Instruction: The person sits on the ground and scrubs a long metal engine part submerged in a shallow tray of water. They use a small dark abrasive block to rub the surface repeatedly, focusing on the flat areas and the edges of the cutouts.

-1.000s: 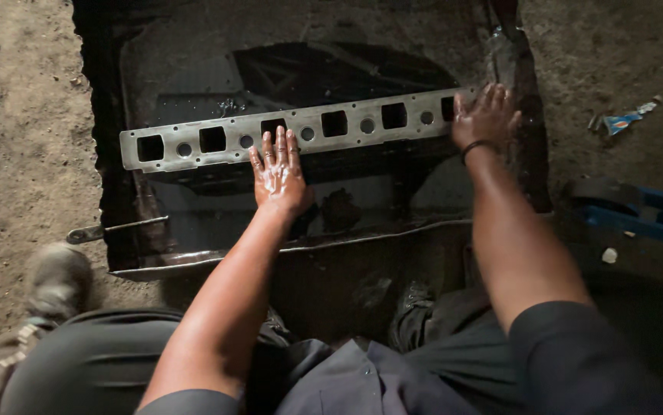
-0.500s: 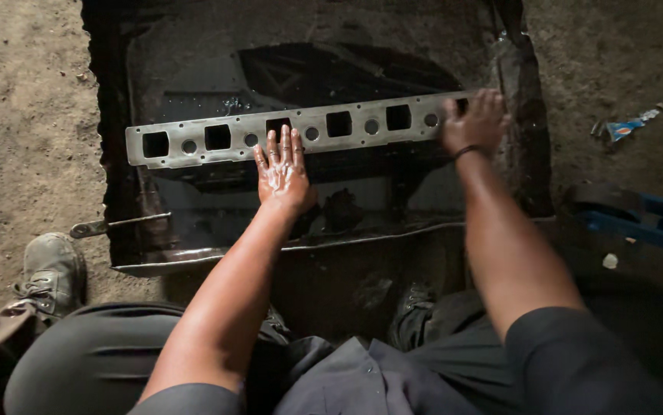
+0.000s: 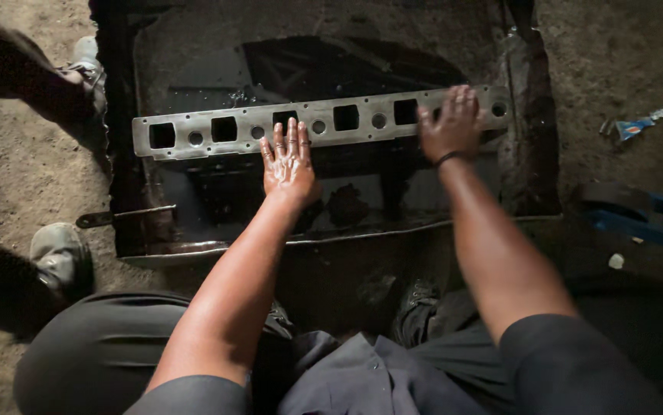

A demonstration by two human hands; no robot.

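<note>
A: Identify the largest item.
B: A dark, wet metal tray (image 3: 523, 169) on the dirt floor (image 3: 16, 177). A long grey metal plate (image 3: 224, 129) with square and round holes lies flat across it, left to right.

A: State hand positions.
B: The left hand (image 3: 289, 160) lies flat, fingers spread, on the plate's lower edge near its middle; its grip is open. The right hand (image 3: 448, 123) presses on the plate's right end, fingers extended, grasping nothing.

A: Smaller items?
B: A worn shoe (image 3: 59, 257) left of the tray; a small crumpled tube (image 3: 639, 124) to the right.
</note>
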